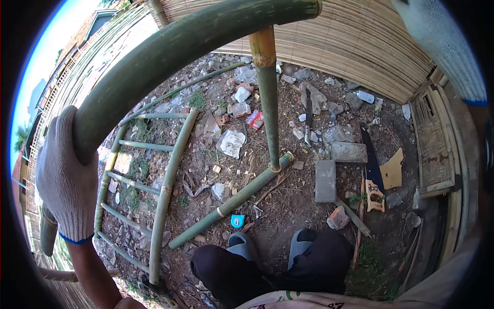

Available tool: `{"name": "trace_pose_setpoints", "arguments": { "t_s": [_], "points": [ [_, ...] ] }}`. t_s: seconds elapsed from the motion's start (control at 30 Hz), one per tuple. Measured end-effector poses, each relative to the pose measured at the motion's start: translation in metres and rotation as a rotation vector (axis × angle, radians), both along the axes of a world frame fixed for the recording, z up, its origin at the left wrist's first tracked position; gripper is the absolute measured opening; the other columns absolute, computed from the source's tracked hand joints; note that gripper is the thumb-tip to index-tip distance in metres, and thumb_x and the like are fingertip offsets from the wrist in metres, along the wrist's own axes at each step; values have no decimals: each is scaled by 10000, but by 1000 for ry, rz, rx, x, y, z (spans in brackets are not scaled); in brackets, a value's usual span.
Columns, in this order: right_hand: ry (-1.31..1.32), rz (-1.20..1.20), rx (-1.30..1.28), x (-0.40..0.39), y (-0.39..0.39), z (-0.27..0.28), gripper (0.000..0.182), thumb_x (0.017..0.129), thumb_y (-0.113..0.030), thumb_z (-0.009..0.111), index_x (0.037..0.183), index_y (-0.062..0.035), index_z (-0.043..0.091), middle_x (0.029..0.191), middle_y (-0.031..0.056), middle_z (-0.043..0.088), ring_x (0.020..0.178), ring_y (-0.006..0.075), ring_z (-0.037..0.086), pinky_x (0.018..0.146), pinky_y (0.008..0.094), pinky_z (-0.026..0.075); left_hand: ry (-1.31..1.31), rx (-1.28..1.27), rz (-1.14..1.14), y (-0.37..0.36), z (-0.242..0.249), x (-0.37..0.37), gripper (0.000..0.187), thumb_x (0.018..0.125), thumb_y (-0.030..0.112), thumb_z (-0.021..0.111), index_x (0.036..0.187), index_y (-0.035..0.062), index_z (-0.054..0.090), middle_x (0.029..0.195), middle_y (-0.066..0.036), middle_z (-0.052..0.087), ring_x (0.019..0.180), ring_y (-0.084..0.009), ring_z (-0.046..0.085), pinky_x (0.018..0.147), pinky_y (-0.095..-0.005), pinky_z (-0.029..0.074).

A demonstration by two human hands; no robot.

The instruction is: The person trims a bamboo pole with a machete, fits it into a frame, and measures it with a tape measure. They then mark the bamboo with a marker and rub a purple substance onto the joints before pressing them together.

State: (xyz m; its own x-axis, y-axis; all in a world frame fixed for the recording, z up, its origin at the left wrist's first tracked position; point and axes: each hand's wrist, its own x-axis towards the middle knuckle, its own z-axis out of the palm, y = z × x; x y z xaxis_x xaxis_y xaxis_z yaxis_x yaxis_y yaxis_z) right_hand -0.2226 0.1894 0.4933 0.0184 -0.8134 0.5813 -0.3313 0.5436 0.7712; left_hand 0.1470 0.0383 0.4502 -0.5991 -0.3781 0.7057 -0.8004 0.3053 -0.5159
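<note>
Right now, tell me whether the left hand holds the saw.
No, the left hand grips a thick bamboo pole, while the saw lies on the ground.

1. Up on the left, the grey knit-gloved left hand (67, 175), blue-edged at the cuff, is clenched in a grip, fingers curled right round!
2. Beneath it, the bare left forearm (92, 268) angles up to a nearly straight wrist.
3. Over on the right, the whitish knit-gloved right hand (437, 41), blue-cuffed too, is raised high; fingers cut off, grip unreadable.
4. The shadowed right forearm (482, 134) drops down the far edge.
5. Low down, dark-trousered legs (221, 270) bend, grey-slippered feet (244, 248) set apart.
</note>
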Motion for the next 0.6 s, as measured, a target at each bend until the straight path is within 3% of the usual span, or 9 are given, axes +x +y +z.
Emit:
{"name": "trace_pose_setpoints", "arguments": {
  "t_s": [0.07,0.2,0.23,0.27,0.33,0.4,0.47,0.5,0.6],
  "points": [
    [48,-11,6,-2,5,4,93,872,-132,663,939,-105,606,538,27,542,453,208,524,581,357,444,23,65,105,4,3,-6,535,804,90,795,1307,178,639,1090,-112,732,932,-314,725,825,-433,568],
    [146,-41,81,4,14,6,69,859,-122,663,890,-102,605,499,13,520,417,199,498,570,353,430,-9,18,-5,-4,4,-1,542,804,80,788,1315,179,637,1107,-112,732,951,-325,723,835,-432,570],
    [-74,183,8,-14,22,-6,144,861,-212,709,898,-112,613,536,20,535,431,216,554,552,368,464,-11,31,0,-7,5,1,540,812,82,786,1321,180,635,1121,-106,734,974,-324,727,841,-439,572],
    [-90,190,33,-34,36,-26,144,861,-212,709,898,-112,613,536,20,535,431,216,554,552,368,464,7,38,49,-18,2,7,564,816,89,788,1348,182,625,1137,-113,733,1014,-324,730,870,-436,579],
    [-677,415,-159,-71,60,-78,405,981,-234,668,1370,-130,625,897,177,746,801,347,755,701,422,579,-5,11,18,-39,1,15,581,826,108,786,1375,185,612,1142,-119,734,1035,-333,730,902,-429,584],
    [-986,254,-340,-71,80,-149,402,956,-260,684,1333,-125,640,879,185,743,819,401,732,716,462,572,33,95,64,-63,4,19,590,839,129,782,1397,184,597,1199,-134,719,1075,-336,720,928,-426,584],
    [-1153,87,-458,-84,104,-238,404,908,-257,711,1297,-165,655,891,188,741,829,404,726,717,497,567,-25,56,-19,-88,7,21,599,850,149,781,1414,172,579,1271,-149,689,1113,-340,705,933,-433,580],
    [-1280,-71,-471,-86,118,-276,386,904,-260,705,1272,-154,660,893,203,741,848,429,721,743,529,558,-4,119,25,-102,7,25,624,852,167,786,1432,159,558,1319,-154,662,1145,-339,690,935,-440,574],
    [-1325,-473,-348,-102,171,-394,381,876,-288,704,1194,-86,652,865,254,729,824,471,711,747,567,559,14,196,35,-128,7,21,635,858,184,786,1444,153,545,1305,-150,671,1144,-349,687,942,-447,563]
  ]
}}
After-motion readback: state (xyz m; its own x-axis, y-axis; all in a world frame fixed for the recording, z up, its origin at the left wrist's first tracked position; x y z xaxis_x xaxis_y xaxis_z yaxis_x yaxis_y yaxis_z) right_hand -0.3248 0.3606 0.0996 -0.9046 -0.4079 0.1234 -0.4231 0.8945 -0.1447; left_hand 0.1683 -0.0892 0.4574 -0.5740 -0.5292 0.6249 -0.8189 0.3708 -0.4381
